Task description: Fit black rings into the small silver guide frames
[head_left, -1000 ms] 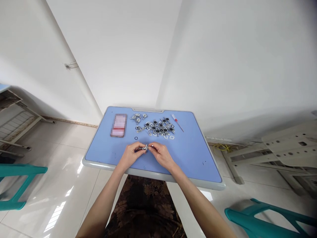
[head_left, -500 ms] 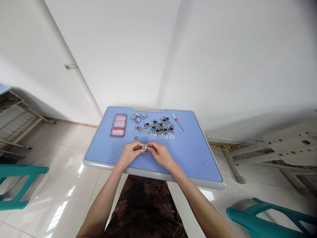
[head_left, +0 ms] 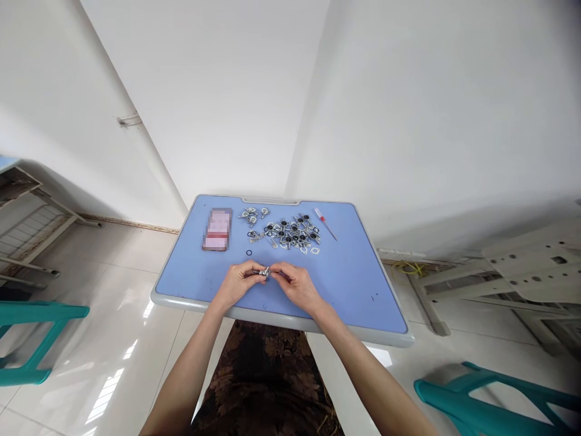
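Observation:
Above the front half of the blue table, my left hand (head_left: pixel 239 282) is closed on a small silvery metal fitting (head_left: pixel 264 272). My right hand (head_left: pixel 295 283) meets it from the other side, thumb and fingers pinched at the fitting's right end. Fingertips cover much of the piece, and whether the right hand holds a separate small part is hidden. A black rubber ring (head_left: pixel 249 252) lies just beyond my left hand. Farther back spreads a pile of metal fittings with black round tops (head_left: pixel 295 233), with flat oval gaskets (head_left: pixel 315 251) at its near edge.
A smaller group of metal fittings (head_left: pixel 250 214) lies at the back. A phone (head_left: pixel 217 229) is to its left, and a screwdriver (head_left: pixel 325 224) with a clear and red handle lies right of the pile. Green stools (head_left: pixel 40 312) flank the table (head_left: pixel 363 297).
The metal fitting has turned slightly between my fingers, and my right fingertips have shifted a little against it. Everything on the table lies as before.

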Available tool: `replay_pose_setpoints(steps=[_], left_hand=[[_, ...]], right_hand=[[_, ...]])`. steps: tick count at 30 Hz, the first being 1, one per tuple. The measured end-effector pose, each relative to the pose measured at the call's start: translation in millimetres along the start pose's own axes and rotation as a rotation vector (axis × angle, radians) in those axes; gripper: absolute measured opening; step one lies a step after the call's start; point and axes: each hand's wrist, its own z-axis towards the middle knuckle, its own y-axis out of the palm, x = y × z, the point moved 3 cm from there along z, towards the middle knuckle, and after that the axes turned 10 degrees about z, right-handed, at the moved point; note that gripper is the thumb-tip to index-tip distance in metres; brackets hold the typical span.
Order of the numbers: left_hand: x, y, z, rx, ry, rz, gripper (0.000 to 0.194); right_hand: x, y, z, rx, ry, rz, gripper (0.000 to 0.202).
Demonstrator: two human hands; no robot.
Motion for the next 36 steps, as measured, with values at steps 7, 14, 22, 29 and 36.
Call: replay_pose_setpoints(steps=[7,14,22,29,36], left_hand=[[5.8,-0.9,-2.0,0.013,0.046,0.127,0.016],[14.9,-2.0,-3.1,0.029,0.136,0.276,0.016],[16.5,-0.8,-3.0,0.051,0.192,0.352,0.013],[16.4,-2.8,-3.1,0.092,0.282,0.576,0.014],[20.0,-3.2,0.7,0.045,0.348,0.74,0.011]], right_hand=[[-0.1,-1.3,-1.6,-0.034,-0.023,-0.033,0.018],[0.7,0.1,-1.7,-0.039,-0.007,-0.053,0.018],[4.6,0.8,-2.5,-0.051,-0.008,-0.052,0.019],[2.3,0.3,-0.8,-0.071,0.009,-0.039,0.018],[4.1,-5.1,4.0,-0.121,0.109,-0.093,0.012]])
